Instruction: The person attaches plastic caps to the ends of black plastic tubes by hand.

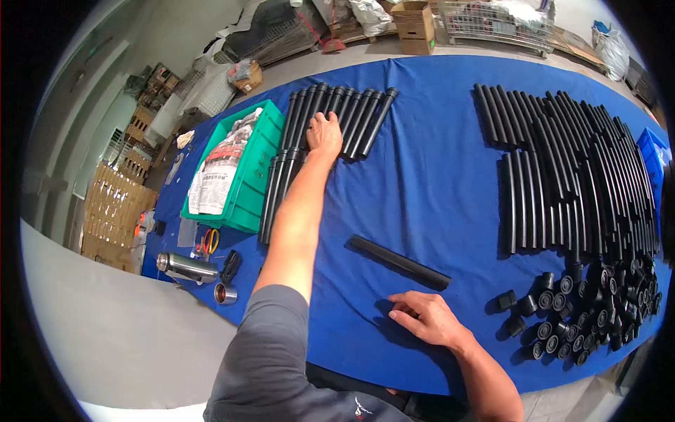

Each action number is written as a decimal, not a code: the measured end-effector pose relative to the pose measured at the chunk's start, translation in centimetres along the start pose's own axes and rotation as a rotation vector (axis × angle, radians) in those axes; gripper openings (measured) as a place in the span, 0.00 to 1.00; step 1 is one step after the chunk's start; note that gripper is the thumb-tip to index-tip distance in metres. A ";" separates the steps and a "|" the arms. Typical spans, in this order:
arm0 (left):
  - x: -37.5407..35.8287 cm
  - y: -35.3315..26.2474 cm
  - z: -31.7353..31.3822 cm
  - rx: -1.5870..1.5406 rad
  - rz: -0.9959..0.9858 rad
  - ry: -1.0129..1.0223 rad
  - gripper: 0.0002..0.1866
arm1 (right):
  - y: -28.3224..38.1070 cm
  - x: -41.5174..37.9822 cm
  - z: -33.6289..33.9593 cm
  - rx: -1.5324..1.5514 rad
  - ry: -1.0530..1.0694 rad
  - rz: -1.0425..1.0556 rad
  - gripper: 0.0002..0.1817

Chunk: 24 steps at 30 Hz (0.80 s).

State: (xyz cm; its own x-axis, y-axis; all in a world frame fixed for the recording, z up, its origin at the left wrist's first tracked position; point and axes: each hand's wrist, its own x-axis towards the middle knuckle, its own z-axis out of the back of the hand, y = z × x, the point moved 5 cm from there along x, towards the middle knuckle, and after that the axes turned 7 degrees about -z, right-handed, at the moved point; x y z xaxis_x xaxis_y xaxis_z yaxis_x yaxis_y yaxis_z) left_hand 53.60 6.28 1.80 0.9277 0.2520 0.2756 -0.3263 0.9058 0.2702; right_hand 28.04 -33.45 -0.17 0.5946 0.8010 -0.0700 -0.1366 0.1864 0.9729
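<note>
My left hand point(324, 133) reaches to the far side and rests on a row of black tubes with caps point(380, 123), its fingers bent over them; whether it grips one is hard to make out. Near the front edge, my right hand point(427, 318) hovers low over the blue cloth, fingers apart and holding nothing. Just beyond it a single black tube point(399, 263) lies slantwise on the cloth. More capped tubes lie beside my left forearm, next to the green crate.
A green crate point(247, 188) with newspaper stands left. Near it lie scissors point(210, 241), a steel flask point(187, 267) and a metal cup point(226, 293). Stacked black tubes point(555, 162) and loose black caps point(545, 300) cover the right side. A blue bin point(651, 158) sits at the far right.
</note>
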 end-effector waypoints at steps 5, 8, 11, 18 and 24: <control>-1.3 -4.9 4.1 -0.240 -0.260 -0.279 0.22 | -1.0 -0.2 -0.5 -0.011 -0.010 0.074 0.20; -3.6 -11.9 7.7 -0.455 -0.504 -0.289 0.19 | -0.7 -0.1 -0.4 -0.013 -0.003 0.083 0.20; -8.1 -18.6 10.8 -0.576 -0.753 -0.219 0.17 | -0.8 -0.3 -0.4 -0.017 0.054 0.151 0.17; -21.9 -19.5 16.9 -0.725 -0.907 -0.141 0.21 | -0.3 -0.8 -0.4 -0.119 0.002 0.286 0.22; -32.2 -13.2 12.5 -0.440 -0.668 -0.135 0.32 | 3.1 -3.2 5.4 -0.464 -0.746 0.462 0.24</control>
State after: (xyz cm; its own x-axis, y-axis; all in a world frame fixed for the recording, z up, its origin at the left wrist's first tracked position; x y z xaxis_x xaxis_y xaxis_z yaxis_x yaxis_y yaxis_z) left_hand 25.73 -18.10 0.90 0.8624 -0.4073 0.3006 0.4163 0.9085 0.0367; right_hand 29.98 -38.53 4.21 0.7294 0.3176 0.6059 -0.6825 0.2779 0.6760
